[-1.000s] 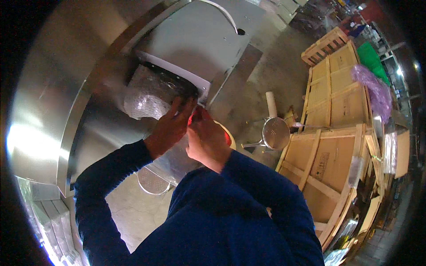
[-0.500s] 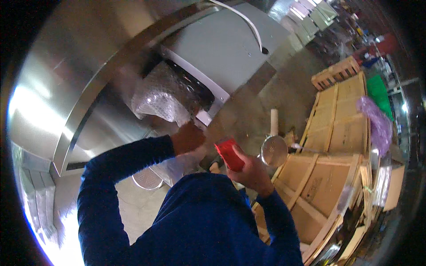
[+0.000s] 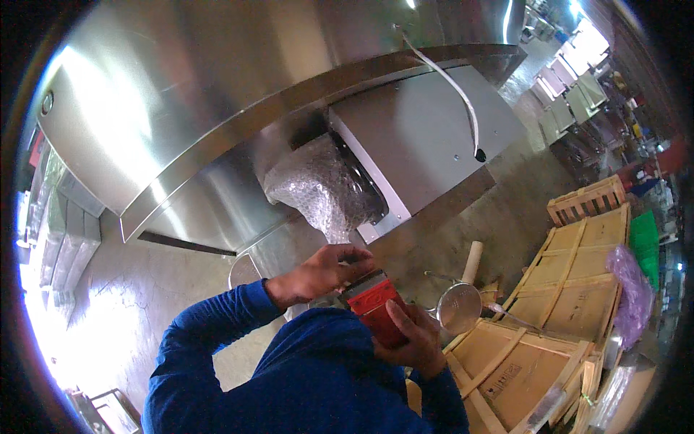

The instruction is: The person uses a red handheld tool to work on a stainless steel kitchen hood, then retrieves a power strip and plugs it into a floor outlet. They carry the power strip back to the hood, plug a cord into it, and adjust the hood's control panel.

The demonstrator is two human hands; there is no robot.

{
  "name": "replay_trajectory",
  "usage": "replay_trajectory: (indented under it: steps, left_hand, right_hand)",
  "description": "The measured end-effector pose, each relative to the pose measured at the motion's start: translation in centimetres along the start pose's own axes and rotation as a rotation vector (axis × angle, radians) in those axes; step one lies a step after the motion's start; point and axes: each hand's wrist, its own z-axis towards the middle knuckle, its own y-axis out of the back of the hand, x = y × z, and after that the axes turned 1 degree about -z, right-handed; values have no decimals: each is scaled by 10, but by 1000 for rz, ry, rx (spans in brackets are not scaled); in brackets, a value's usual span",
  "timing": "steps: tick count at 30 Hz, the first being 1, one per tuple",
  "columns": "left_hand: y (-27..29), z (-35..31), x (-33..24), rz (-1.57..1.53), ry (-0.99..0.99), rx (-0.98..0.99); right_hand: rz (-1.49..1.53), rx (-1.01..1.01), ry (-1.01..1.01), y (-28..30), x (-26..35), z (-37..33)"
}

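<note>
My right hand (image 3: 416, 338) is closed around a flat red packet (image 3: 377, 312) with a dark and silvery upper end, held tilted in front of my chest. My left hand (image 3: 322, 273) is at that upper end, its fingers bent and pressed together; whatever they may pinch is too small to make out. Just beyond my left hand, a bunched sheet of clear bubble wrap (image 3: 318, 184) lies against the open side of a grey metal box (image 3: 434, 137). A white cable (image 3: 452, 83) runs across the top of this box.
A large stainless steel cabinet (image 3: 238, 87) with a long bent edge fills the far left. To my right stand a round metal strainer (image 3: 460, 308) on the floor, wooden crates (image 3: 571, 271), purple wrapping (image 3: 629, 289) and a green sheet (image 3: 645, 249). Wrapped panels (image 3: 69, 231) stand at far left.
My left hand has come away from the end of the bubble wrap to the top of the red packet. The packet is lower and nearer my chest; my view has shifted.
</note>
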Motion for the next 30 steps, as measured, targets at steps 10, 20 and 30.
replay_trajectory:
  steps: [10, 20, 30]
  left_hand:
    - [-7, -26, -28, 102, 32, 139]
    - [-22, -46, -55, -25, -56, 249]
    - [-34, -50, -36, -161, 24, 186]
  right_hand:
    - [190, -117, 255, -9, -37, -19]
    - [1200, 117, -782, 26, -17, -50]
    - [928, 181, -643, 22, -32, -58]
